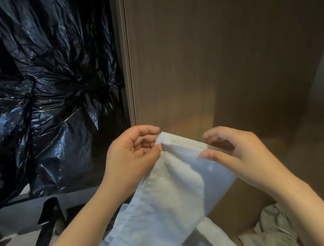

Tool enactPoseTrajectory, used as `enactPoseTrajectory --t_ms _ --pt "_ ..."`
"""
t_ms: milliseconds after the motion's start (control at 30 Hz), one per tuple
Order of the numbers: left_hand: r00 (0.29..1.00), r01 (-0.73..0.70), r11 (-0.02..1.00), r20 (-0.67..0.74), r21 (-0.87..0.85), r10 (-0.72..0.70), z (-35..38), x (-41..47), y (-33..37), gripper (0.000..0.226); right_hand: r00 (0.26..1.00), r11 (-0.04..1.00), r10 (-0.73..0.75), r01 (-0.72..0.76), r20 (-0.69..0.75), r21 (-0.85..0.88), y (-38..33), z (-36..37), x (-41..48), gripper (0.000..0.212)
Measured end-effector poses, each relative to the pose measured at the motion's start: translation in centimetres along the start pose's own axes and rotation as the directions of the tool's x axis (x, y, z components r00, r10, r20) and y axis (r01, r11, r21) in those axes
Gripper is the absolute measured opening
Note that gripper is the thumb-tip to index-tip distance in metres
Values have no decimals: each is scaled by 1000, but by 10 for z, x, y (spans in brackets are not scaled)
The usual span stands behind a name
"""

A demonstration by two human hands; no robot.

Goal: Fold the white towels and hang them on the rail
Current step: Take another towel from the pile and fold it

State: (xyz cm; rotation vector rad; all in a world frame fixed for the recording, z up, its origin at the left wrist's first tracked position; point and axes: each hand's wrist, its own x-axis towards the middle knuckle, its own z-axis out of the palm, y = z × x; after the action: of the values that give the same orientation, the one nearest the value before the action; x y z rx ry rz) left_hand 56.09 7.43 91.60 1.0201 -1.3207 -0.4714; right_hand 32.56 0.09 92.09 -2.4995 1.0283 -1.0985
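Early days on this one, I'd say: the towel (175, 192) is held up in the air in front of the person, hanging down from its top edge and only loosely doubled over, so no neat fold yet and nothing is hung. The left hand (132, 157) pinches one top corner between thumb and fingertips, other fingers curled in. The right hand (240, 154) is a bit further along the same edge, thumb in front and fingers behind, in what looks like a light pinch, though it's blurry there. Left to do, as I read it: square it up, fold it, hang it, then the rest. More white cloth (212, 243) sits below at the bottom, cut off by the frame, so I can't tell if it's the same towel or another. No rail in view anywhere. Behind are black bags (30, 88), a wood panel (218, 44), and a grey cloth (276, 229) lower right, partly cropped.
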Motion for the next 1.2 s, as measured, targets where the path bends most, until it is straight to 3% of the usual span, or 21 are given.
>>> enactPoseTrajectory --t_ms 100,300,467,800,933,1033,1200 --pt "1000 -16 1000 17 8 16 8 -5 3 34 999 999 -31 31 -5 13 -18 21 -1 53" --pt "999 -29 1000 25 8 29 2 -13 3 33 999 998 -41 42 -18 55 -29 42 -2 25" --pt "999 -38 999 31 27 37 -3 -19 1 34 996 994 -84 82 14 66 -37 46 1 33" --pt "999 -13 1000 41 25 12 -12 -31 -7 32 992 989 -126 127 -18 79 -45 52 0 18" --pt "988 81 996 127 42 -86 -19 -41 -26 31 991 987 -128 131 -45 89 -44 51 0 22" --pt "959 160 971 207 179 -196 -25 -52 -50 34 988 986 -128 137 -91 100 -43 45 4 24" --pt "947 184 943 205 277 -245 -31 -63 -76 39 982 986 -94 115 -163 124 -38 39 6 17"
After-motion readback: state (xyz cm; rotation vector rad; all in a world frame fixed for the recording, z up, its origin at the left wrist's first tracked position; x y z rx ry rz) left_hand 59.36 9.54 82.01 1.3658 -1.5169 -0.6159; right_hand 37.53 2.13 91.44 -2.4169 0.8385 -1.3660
